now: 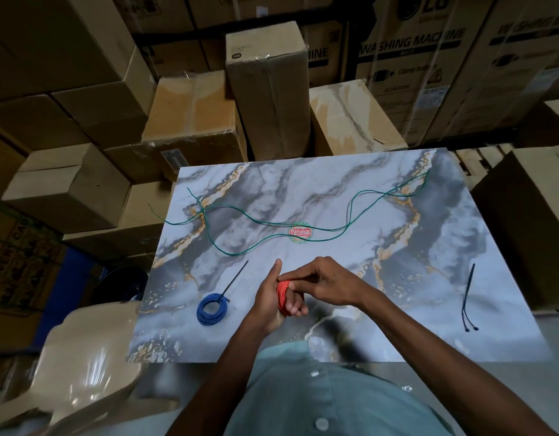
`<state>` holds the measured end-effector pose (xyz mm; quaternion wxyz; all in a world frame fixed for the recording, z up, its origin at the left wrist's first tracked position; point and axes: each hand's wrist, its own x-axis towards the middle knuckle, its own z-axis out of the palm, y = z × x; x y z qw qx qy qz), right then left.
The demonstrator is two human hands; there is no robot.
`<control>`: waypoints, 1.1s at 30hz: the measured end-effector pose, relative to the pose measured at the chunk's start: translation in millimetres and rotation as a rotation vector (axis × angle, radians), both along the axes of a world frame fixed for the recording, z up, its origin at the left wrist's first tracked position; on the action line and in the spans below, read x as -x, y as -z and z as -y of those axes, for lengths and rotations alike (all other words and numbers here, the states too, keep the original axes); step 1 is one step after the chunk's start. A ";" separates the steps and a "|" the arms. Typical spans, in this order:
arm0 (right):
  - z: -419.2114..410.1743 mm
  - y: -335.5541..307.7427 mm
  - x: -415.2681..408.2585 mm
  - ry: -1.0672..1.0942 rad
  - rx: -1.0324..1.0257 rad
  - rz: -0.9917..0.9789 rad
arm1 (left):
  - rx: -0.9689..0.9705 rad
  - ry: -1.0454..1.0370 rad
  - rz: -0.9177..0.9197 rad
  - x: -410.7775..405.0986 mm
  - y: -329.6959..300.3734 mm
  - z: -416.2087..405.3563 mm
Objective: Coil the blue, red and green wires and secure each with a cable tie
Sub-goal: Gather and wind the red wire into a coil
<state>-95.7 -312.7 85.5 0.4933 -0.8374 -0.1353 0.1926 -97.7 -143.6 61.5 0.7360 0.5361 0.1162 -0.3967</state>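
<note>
The red wire is wound in a coil around the fingers of my left hand, which holds it just above the marble tabletop. My right hand reaches across and pinches the top of the red coil with thumb and forefinger. The blue wire lies coiled on the table at the left, with a black cable tie around it, its tail pointing away. The green wire lies loose and uncoiled across the far half of the table. Two black cable ties lie at the right.
A round red and green sticker sits mid-table under the green wire. Cardboard boxes are stacked behind and on both sides. A beige plastic chair stands at the lower left.
</note>
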 end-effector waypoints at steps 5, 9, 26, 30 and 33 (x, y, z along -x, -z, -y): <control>2.7 1.9 -8.7 -0.013 0.014 0.010 | 0.009 -0.065 -0.002 -0.2 1.2 6.2; 4.0 4.4 -12.5 -0.021 0.026 0.023 | 0.012 -0.089 0.007 0.3 2.7 7.7; -5.6 -6.0 -27.0 -0.061 0.091 0.084 | 0.077 -0.260 0.030 -7.4 8.4 9.2; -8.7 -6.2 -21.1 -0.048 0.097 0.079 | 0.043 -0.243 0.044 -4.8 6.4 9.1; -9.2 -8.7 -20.2 -0.059 0.093 0.100 | 0.059 -0.264 0.039 -5.1 1.0 10.6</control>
